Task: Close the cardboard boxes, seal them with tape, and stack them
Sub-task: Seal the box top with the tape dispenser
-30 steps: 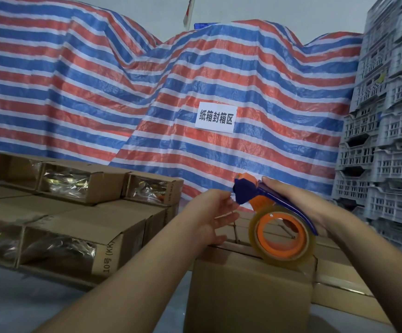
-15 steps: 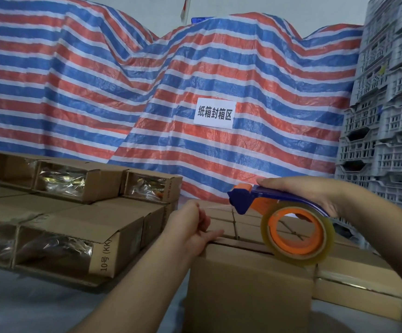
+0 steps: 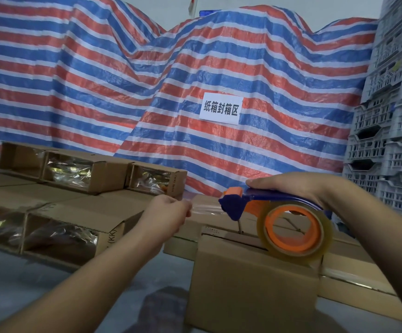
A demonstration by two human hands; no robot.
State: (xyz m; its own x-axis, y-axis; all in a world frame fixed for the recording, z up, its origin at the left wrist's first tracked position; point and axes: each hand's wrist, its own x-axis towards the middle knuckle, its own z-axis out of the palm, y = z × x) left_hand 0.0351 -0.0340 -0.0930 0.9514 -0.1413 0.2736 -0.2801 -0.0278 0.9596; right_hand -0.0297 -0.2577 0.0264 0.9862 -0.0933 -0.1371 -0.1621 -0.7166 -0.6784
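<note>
A closed cardboard box [image 3: 250, 282] stands in front of me at the lower middle. Just above its top my right hand [image 3: 298, 188] grips a blue and orange tape dispenser [image 3: 274, 212] with a roll of clear tape [image 3: 296, 230]. My left hand [image 3: 168, 215] pinches the free end of the tape, and a short clear strip [image 3: 206, 209] stretches from it to the dispenser's blue head. Several open-ended boxes [image 3: 75, 212] with shiny plastic-wrapped contents lie to the left.
More sealed flat boxes [image 3: 356, 277] lie behind and right of the front box. A red, white and blue striped tarp [image 3: 171, 80] with a white paper sign [image 3: 221, 108] covers the back. Grey plastic crates [image 3: 392, 140] are stacked at the right. Grey floor [image 3: 39, 284] lies below left.
My left hand has moved left, away from the dispenser, drawing out a strip of tape. My right hand with the dispenser has shifted right and levelled out over the box.
</note>
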